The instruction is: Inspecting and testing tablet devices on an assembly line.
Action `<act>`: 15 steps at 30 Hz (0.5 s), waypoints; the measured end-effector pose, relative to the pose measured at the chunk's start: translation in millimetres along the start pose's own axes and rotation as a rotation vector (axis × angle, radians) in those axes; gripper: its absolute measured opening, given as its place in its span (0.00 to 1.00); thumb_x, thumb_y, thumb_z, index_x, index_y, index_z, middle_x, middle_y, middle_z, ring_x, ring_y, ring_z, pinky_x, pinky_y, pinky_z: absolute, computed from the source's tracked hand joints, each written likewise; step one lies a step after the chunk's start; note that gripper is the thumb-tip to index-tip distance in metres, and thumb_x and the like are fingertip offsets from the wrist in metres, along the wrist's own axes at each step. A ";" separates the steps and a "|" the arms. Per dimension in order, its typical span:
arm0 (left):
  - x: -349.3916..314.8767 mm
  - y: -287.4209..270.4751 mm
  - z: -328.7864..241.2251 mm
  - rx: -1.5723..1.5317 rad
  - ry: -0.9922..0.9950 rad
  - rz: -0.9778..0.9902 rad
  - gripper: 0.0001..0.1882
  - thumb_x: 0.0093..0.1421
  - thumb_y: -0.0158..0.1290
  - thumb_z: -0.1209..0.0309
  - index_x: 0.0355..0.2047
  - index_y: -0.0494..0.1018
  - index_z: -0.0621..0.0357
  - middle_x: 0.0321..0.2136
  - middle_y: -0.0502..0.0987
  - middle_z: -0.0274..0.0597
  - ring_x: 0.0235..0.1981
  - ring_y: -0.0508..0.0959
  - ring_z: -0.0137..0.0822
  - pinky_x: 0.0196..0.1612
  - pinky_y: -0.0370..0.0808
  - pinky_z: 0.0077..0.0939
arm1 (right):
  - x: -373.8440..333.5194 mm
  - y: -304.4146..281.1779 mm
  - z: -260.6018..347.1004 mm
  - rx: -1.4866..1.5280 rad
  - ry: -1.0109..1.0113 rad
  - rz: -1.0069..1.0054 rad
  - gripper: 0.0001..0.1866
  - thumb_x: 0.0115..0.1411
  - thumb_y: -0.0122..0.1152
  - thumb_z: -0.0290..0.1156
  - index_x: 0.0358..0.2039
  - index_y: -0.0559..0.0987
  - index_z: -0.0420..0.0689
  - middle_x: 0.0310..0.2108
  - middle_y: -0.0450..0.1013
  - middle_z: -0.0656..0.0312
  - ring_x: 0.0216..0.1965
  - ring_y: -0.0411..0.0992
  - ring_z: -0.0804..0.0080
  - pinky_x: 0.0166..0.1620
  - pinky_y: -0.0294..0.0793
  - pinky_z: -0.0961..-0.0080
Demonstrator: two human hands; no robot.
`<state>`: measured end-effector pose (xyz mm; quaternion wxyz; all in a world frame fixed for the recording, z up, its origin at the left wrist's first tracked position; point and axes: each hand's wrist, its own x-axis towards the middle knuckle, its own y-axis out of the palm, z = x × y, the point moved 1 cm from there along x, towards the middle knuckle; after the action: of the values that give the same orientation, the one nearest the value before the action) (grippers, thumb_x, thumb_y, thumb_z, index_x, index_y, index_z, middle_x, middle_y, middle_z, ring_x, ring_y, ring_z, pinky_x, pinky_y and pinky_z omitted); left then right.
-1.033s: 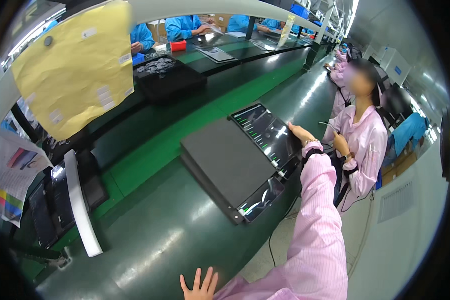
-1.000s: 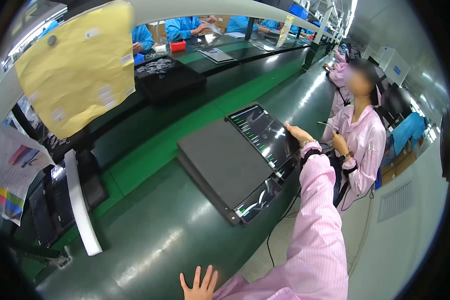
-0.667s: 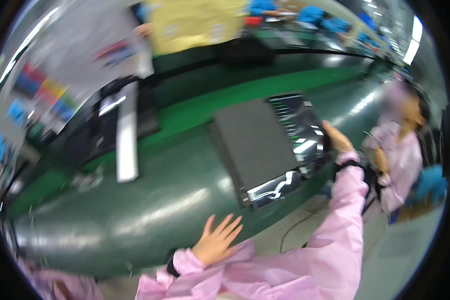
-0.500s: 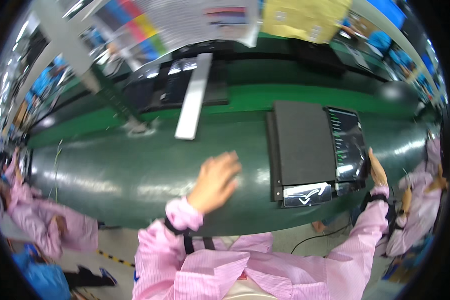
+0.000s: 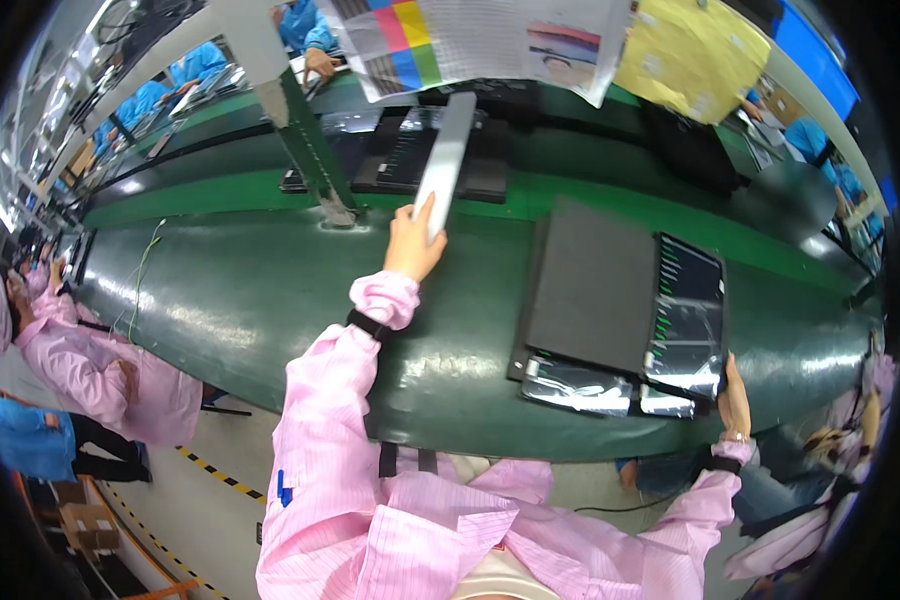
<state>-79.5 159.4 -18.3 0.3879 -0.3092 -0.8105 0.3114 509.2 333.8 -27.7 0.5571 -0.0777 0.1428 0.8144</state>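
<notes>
My left hand [image 5: 415, 243] reaches over the green table and closes its thumb and fingers on the near end of a long, flat silver bar [image 5: 449, 150]. The bar's far end lies over dark flat panels [image 5: 402, 160] on the bright green strip. My right hand [image 5: 735, 400] has its fingers stretched out along the right edge of a glossy black panel [image 5: 688, 310] with green marks. Beside that panel lies a dark grey flat slab [image 5: 595, 290], slightly tilted. More glossy panels [image 5: 578, 386] show from under the slab's near edge.
A metal post [image 5: 295, 130] stands on the green worktable [image 5: 250, 290]. Printed sheets [image 5: 480, 45] and a yellow sheet [image 5: 695, 55] hang above the far side. A thin green wire [image 5: 142, 270] lies at left. People in pink and blue work on both sides and across.
My left hand has moved forward from above the bare table and taken hold of the silver bar. My right hand stays at the panel's edge. The view has shifted.
</notes>
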 end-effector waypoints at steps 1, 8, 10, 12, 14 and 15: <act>-10.2 -12.1 -7.3 0.009 0.024 -0.008 0.34 0.49 0.53 0.69 0.58 0.57 0.47 0.47 0.59 0.62 0.45 0.64 0.59 0.50 0.64 0.42 | -4.5 15.6 4.9 -0.032 0.001 0.017 0.26 0.65 0.40 0.44 0.56 0.61 0.38 0.56 0.59 0.63 0.56 0.56 0.73 0.59 0.52 0.76; -88.0 -89.2 -40.9 0.160 0.026 0.066 0.31 0.51 0.51 0.76 0.57 0.60 0.43 0.53 0.55 0.60 0.50 0.62 0.57 0.51 0.63 0.41 | -2.8 78.1 8.9 -0.270 -0.119 0.155 0.28 0.65 0.40 0.37 0.61 0.51 0.39 0.63 0.47 0.62 0.64 0.43 0.72 0.63 0.39 0.79; -109.4 -96.8 -36.1 0.165 -0.006 0.078 0.31 0.51 0.50 0.77 0.57 0.60 0.43 0.53 0.55 0.60 0.51 0.61 0.57 0.52 0.62 0.41 | 1.9 90.3 5.7 -0.240 -0.070 0.146 0.27 0.65 0.41 0.37 0.61 0.53 0.39 0.64 0.45 0.61 0.64 0.42 0.72 0.63 0.39 0.79; -126.4 -106.4 -33.5 0.164 -0.043 0.093 0.31 0.51 0.50 0.77 0.57 0.60 0.43 0.53 0.55 0.60 0.51 0.61 0.57 0.53 0.61 0.41 | 5.0 108.9 6.8 -0.289 -0.095 0.172 0.26 0.65 0.41 0.37 0.60 0.54 0.39 0.64 0.44 0.61 0.65 0.42 0.72 0.63 0.39 0.79; -129.9 -114.5 -35.7 0.161 -0.088 0.105 0.31 0.51 0.50 0.77 0.57 0.60 0.44 0.53 0.55 0.60 0.52 0.60 0.57 0.53 0.61 0.41 | 6.1 128.0 4.5 -0.346 -0.125 0.210 0.25 0.64 0.41 0.38 0.59 0.57 0.40 0.65 0.41 0.60 0.65 0.40 0.70 0.63 0.38 0.79; -130.9 -121.5 -39.9 0.169 -0.088 0.082 0.30 0.52 0.50 0.77 0.57 0.60 0.45 0.53 0.55 0.60 0.52 0.60 0.57 0.53 0.61 0.41 | 7.3 138.2 1.4 -0.385 -0.131 0.214 0.25 0.64 0.41 0.38 0.59 0.57 0.40 0.65 0.42 0.60 0.65 0.40 0.70 0.63 0.39 0.79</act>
<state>-11.8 -2.0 35.2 0.3635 -0.2942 -0.7843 0.4077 378.1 293.9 -8.2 0.4506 -0.1141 -0.0440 0.8843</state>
